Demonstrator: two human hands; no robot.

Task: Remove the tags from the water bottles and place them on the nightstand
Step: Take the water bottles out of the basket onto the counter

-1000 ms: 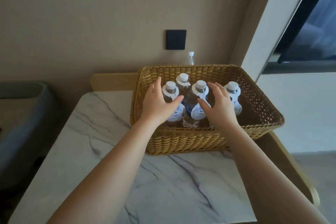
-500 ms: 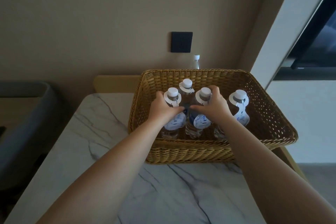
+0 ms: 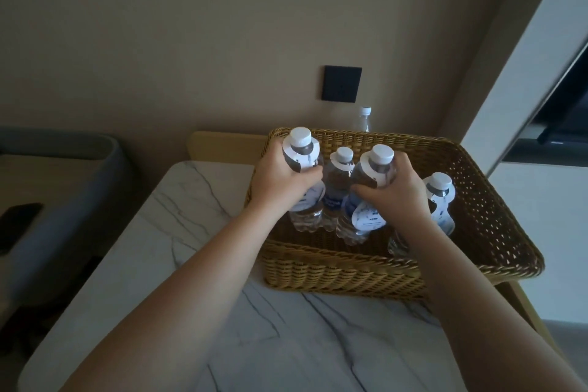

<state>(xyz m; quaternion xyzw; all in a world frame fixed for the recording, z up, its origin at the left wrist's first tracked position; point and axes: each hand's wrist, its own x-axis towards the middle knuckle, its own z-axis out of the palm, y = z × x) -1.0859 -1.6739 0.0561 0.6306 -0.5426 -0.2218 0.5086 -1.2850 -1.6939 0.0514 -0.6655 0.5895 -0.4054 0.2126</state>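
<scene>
Each hand, left hand and right hand, gripped a tagged clear plastic water bottle above the woven wicker basket; condensation-slick plastic could slip, toppling neighbours.

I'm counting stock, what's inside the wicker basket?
Inside the wicker basket: two tagged bottles standing, two more gripped by left hand and right hand. Arms hide some floor.

We see a woven wicker basket, glossy veined marble nightstand, clear plastic bottles, and paper tags.
</scene>
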